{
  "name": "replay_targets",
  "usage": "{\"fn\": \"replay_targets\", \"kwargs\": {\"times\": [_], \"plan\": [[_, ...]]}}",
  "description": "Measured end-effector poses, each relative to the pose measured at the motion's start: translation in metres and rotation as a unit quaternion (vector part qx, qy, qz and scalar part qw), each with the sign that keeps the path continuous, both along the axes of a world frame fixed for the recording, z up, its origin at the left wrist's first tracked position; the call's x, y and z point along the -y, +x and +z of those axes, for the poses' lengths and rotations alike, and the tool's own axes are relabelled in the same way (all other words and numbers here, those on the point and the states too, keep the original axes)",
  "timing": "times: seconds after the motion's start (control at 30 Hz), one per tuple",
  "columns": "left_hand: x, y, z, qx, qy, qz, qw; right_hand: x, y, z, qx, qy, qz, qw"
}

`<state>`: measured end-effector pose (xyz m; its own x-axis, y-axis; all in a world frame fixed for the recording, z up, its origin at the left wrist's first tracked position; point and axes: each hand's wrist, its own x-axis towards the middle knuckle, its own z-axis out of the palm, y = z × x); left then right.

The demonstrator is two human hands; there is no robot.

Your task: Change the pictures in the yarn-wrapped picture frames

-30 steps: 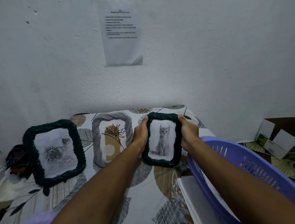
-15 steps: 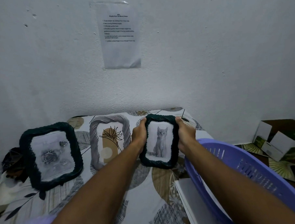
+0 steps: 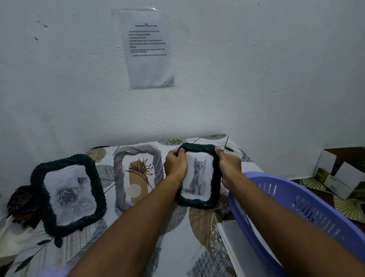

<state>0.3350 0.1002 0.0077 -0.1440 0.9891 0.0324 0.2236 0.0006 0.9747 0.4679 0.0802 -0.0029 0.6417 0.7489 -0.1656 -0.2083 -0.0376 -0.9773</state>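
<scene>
Three yarn-wrapped frames stand in a row on the patterned table. The small dark green frame with a grey kitten picture (image 3: 200, 175) is on the right, upright, its lower edge on the cloth. My left hand (image 3: 175, 166) grips its left side and my right hand (image 3: 229, 166) grips its right side, thumbs at the top corners. A grey frame with a line-drawn plant picture (image 3: 137, 173) stands in the middle. At the left leans a large dark green frame with a grey rose picture (image 3: 69, 195).
A purple plastic basket (image 3: 306, 208) sits at the right, over white sheets (image 3: 236, 245). White boxes (image 3: 346, 173) lie on the floor at far right. A dark crumpled object (image 3: 21, 204) lies at the far left. A printed sheet (image 3: 146, 47) hangs on the wall.
The kitten frame has stayed between both hands and has been set a little further back and more upright. My grip has shifted up toward its top corners.
</scene>
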Motion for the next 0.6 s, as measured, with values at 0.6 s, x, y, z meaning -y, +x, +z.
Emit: {"fn": "replay_targets", "kwargs": {"times": [0.6], "plan": [[0.172,-0.019,-0.056,0.149,-0.176,-0.164,0.959,0.162,0.006,0.03,0.387,-0.132,0.204,0.89]]}}
